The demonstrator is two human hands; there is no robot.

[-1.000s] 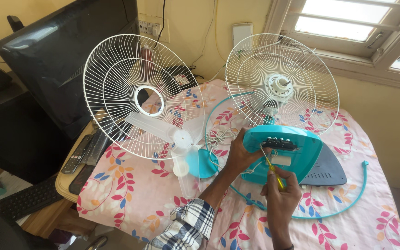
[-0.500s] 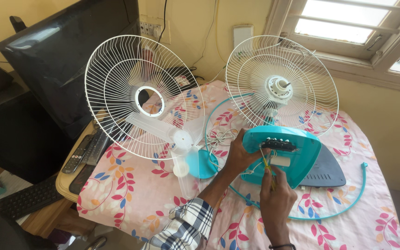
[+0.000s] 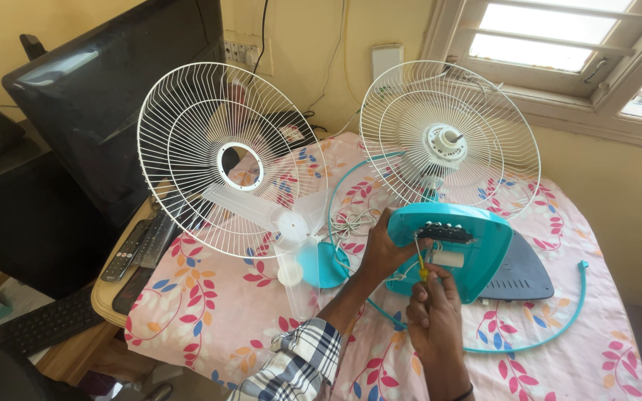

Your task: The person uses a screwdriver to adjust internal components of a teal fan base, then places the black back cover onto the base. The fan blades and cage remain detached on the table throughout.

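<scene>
The bench [image 3: 209, 327], under a floral cloth, is being crowded along its far side: a loose white grille [image 3: 224, 160] is leaning at the left, and a second grille [image 3: 451, 141] on the fan is standing at the right, close under the window sill. Open cloth is lying toward the near edge, in front of the blade [image 3: 276, 223] and the round teal cap [image 3: 322, 263]. A teal rim ring [image 3: 551, 327] is curving across the right part of the cloth, near the right edge. Remotes [image 3: 135, 249] are resting on a wooden ledge just left of the bench.

The teal fan base [image 3: 462, 249] is being tilted up near the middle, with a grey plate [image 3: 521, 276] just behind it. The left hand [image 3: 384, 249] is being closed around the base's left edge, its grip wrapped on the housing. The right hand [image 3: 432, 308] is being held as a closed grip on a screwdriver [image 3: 420, 260], whose tip is touching the dark switch panel of the base.
</scene>
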